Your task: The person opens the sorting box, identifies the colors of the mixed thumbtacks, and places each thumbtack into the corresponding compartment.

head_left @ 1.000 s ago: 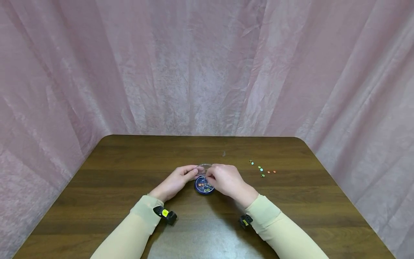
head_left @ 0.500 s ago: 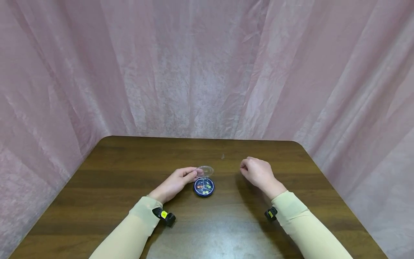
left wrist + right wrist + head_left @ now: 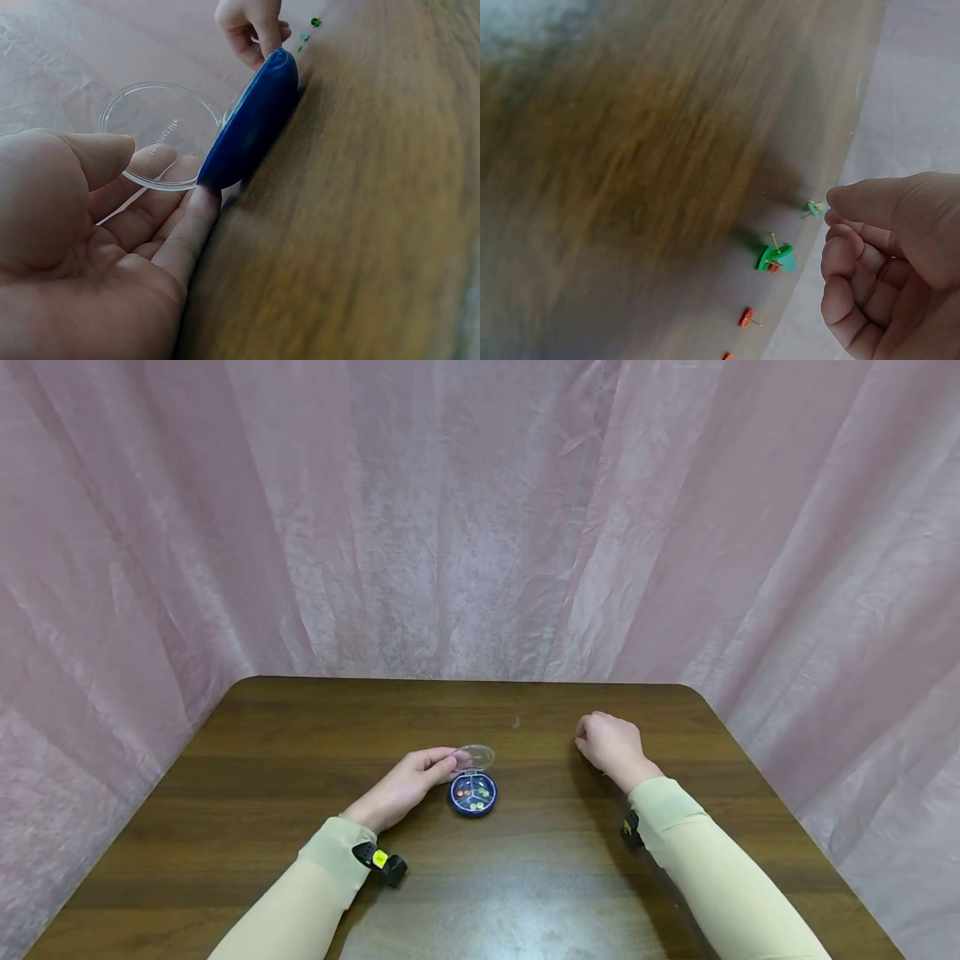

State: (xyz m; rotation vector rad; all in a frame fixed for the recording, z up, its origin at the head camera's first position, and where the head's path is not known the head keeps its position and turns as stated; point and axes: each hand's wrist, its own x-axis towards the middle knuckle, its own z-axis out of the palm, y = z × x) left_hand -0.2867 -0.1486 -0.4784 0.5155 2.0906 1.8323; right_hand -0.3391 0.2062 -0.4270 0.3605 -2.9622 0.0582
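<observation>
A round blue case [image 3: 472,814] with its clear lid [image 3: 478,753] raised rests on the table. Orange and green thumbtacks lie in its divided compartments. My left hand [image 3: 408,785] holds the lid between the thumb and the fingers behind it; in the left wrist view a fingertip meets the blue case [image 3: 251,124]. Farther right is my right hand [image 3: 613,747], above the table. The right wrist view shows its loosely curled fingers [image 3: 840,259] and its thumb close to a green thumbtack [image 3: 814,208]; nothing is visibly gripped.
By the right hand lie a cluster of green thumbtacks [image 3: 774,257] and a red thumbtack [image 3: 746,317]. In the head view the right hand hides the loose tacks. The wooden table [image 3: 300,718] ends at a pink curtain [image 3: 480,527].
My right hand has left the case and moved right and away to the loose thumbtacks. The left hand has stayed at the lid, which remains raised.
</observation>
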